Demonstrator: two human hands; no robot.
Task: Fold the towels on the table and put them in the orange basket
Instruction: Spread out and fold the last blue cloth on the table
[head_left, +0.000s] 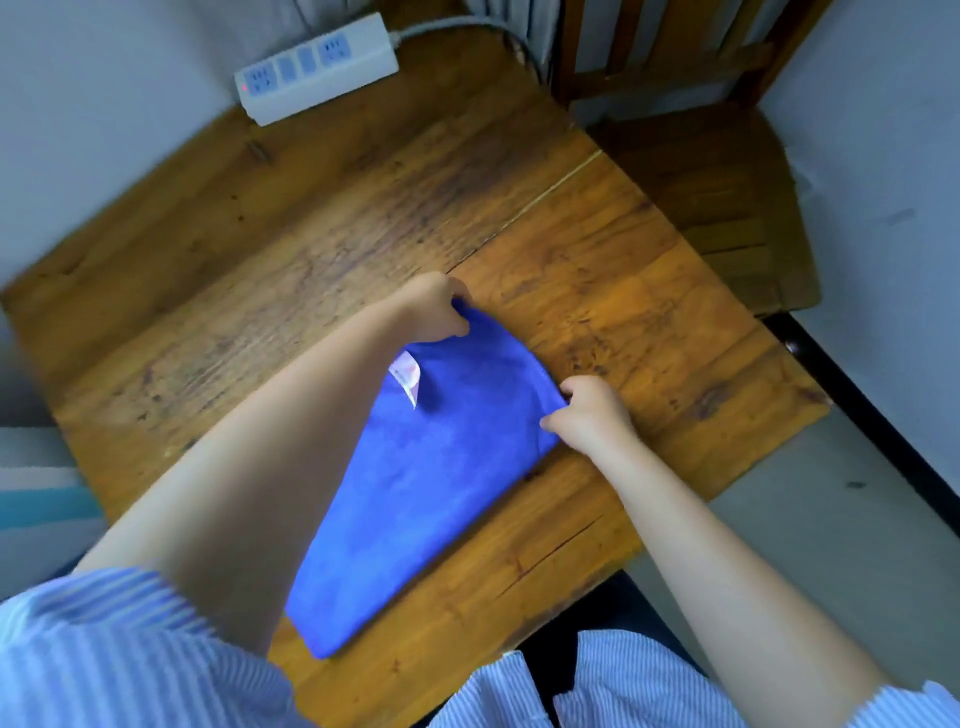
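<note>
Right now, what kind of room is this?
Probably a home room or small office: a worn wooden table, a wooden chair beside it, and a power strip by the plain wall.

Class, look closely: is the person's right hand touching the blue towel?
Touching. The head view shows the right hand pinching the blue towel at its far right corner.

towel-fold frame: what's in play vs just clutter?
In play:
- blue towel, lying on the table
- left hand, pinching the towel's far corner
- right hand, pinching the far right corner
- wooden table
The orange basket is not in view.

Clutter:
- white power strip at the table's far edge
- wooden chair beyond the table
</note>
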